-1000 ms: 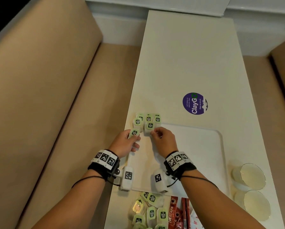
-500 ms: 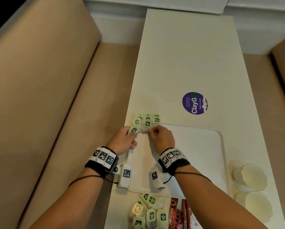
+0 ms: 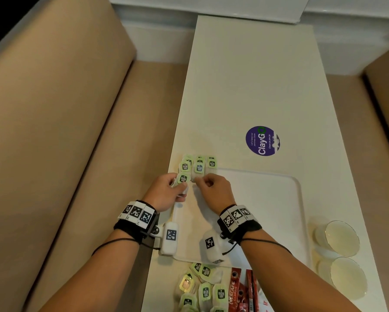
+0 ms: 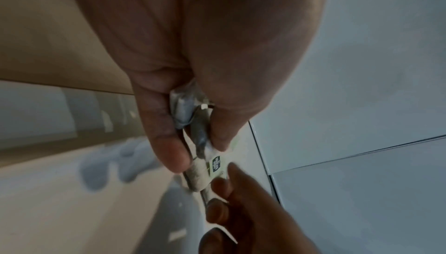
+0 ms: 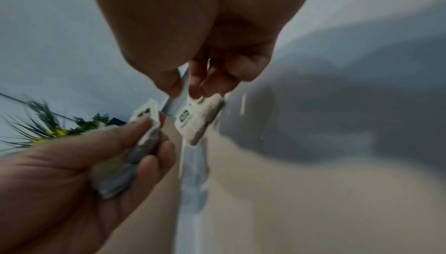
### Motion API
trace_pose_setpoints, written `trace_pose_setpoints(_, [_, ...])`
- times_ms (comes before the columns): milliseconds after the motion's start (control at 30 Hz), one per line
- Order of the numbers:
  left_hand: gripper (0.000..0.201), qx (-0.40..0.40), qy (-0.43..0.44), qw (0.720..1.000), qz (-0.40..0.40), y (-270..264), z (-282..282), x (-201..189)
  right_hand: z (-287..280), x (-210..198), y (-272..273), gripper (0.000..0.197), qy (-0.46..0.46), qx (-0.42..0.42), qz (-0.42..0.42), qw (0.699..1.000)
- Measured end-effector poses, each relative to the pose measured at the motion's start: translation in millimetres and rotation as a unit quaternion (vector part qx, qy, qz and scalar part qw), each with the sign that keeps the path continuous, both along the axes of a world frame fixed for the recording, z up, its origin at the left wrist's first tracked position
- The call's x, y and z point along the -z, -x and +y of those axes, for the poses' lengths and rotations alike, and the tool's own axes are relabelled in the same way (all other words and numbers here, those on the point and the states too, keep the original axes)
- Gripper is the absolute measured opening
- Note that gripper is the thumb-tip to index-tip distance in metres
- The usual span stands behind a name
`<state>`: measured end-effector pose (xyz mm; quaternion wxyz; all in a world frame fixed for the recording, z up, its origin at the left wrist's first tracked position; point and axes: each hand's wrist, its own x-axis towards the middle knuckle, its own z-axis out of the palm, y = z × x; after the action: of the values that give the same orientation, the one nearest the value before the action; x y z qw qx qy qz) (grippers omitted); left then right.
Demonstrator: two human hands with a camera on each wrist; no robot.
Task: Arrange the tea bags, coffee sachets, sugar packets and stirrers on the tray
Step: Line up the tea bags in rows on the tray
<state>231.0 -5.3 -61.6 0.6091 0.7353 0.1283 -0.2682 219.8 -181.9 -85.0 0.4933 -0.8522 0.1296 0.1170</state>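
Several green-tagged tea bags (image 3: 199, 165) lie in rows at the far left corner of the white tray (image 3: 279, 199). My left hand (image 3: 166, 190) grips a small stack of tea bags (image 3: 182, 178), also seen as tea bags (image 4: 193, 117) in the left wrist view. My right hand (image 3: 211, 188) pinches one tea bag (image 5: 198, 119) at the near end of the rows. More tea bags (image 3: 202, 289) and red coffee sachets (image 3: 241, 291) lie on the table in front of the tray.
Two glass tumblers (image 3: 337, 237) stand at the tray's right. A purple round sticker (image 3: 263, 141) marks the white table (image 3: 245, 75) beyond it. Tan bench seats (image 3: 65, 131) flank the table on both sides.
Both hands have moved a little away from me, towards the rows at the tray's far left corner. The right hand's tea bag now sits at the near end of the rows.
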Motion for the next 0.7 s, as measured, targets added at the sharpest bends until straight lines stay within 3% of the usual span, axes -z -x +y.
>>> trace_pose_setpoints(100, [0.007,0.004,0.000,1.000,-0.008,1,0,0,2,-10,5,0.028,-0.063,-0.046,-0.011,0.997])
trace_pose_setpoints(333, [0.005,-0.004,0.004,1.000,-0.025,6,-6,-5,-7,-18,4,0.023,-0.037,-0.045,-0.047,0.997])
trace_pose_setpoints(433, [0.005,-0.001,0.006,1.000,-0.029,8,-9,-7,-9,-19,10,0.026,-0.075,-0.055,-0.010,0.996])
trace_pose_setpoints(533, [0.006,0.001,0.017,1.000,-0.027,9,-13,-9,-14,-13,16,0.030,-0.055,-0.096,0.013,0.994])
trace_pose_setpoints(600, [0.002,0.002,0.023,1.000,-0.016,10,-14,-8,-19,-8,16,0.022,-0.046,-0.085,0.013,0.995])
trace_pose_setpoints(700, [0.015,-0.002,0.017,1.000,0.007,10,-15,-5,-30,-6,9,0.017,-0.010,-0.039,0.004,0.999])
